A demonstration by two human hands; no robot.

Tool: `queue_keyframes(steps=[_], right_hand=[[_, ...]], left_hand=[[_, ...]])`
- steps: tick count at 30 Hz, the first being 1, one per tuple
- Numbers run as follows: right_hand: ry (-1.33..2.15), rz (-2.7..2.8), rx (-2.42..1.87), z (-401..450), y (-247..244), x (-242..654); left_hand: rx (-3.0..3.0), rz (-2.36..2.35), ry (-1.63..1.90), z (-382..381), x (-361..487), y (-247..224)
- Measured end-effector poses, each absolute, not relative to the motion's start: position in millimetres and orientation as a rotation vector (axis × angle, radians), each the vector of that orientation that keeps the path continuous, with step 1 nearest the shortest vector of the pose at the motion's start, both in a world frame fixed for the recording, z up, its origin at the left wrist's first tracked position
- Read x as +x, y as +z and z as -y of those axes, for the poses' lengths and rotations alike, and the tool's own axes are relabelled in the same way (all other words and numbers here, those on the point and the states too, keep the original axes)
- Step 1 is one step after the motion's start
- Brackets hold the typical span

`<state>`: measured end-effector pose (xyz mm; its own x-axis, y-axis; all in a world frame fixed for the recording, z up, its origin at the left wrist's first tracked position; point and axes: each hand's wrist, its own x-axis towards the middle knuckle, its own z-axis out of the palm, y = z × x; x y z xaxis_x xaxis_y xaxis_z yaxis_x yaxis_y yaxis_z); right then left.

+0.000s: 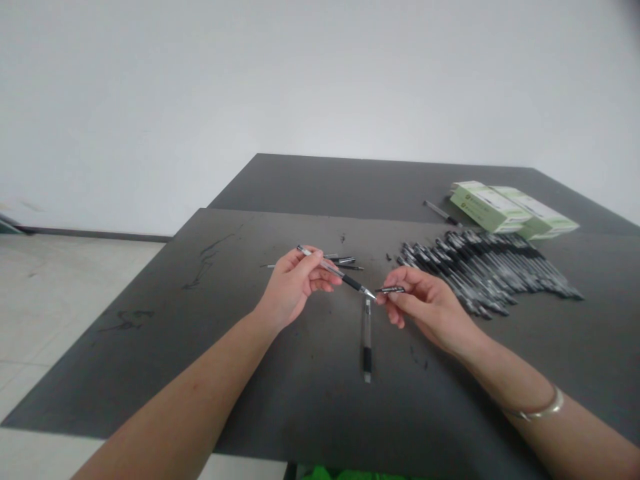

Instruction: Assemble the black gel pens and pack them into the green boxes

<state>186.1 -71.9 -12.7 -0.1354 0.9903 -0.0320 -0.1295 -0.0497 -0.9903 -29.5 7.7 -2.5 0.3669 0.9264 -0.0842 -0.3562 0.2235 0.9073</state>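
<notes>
My left hand (293, 287) pinches a clear pen with a black grip (350, 281), its metal tip bare and pointing down to the right. Close to that tip, my right hand (425, 303) holds a small dark pen cap (391, 290) between thumb and fingers. Below the two hands another pen (367, 343) lies upright in the view on the dark table. Behind my left hand several thin black pens or refills (350, 267) lie on the tabletop, partly hidden by the fingers.
A wide pile of capped pens (495, 270) spreads on the right of the dark table (150, 360). Two green and white boxes (493, 207) stand behind it, with a single pen (441, 213) beside them. Something green (350, 475) shows below the front edge.
</notes>
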Motion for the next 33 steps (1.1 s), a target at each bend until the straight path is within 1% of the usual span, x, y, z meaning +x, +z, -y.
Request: queue_keyframes(steps=[15, 26, 33], right_hand=[[1.433, 1.208, -1.1, 73, -12, 181], [1.365, 1.308, -1.214, 75, -6, 173], [1.37, 1.353, -1.205, 76, -7, 171]], left_hand=[[0.945, -0.717, 1.031, -7, -29, -3], [0.967, -0.718, 1.013, -5, -29, -2], [0.997, -0.683, 0.973, -2, -28, -1]])
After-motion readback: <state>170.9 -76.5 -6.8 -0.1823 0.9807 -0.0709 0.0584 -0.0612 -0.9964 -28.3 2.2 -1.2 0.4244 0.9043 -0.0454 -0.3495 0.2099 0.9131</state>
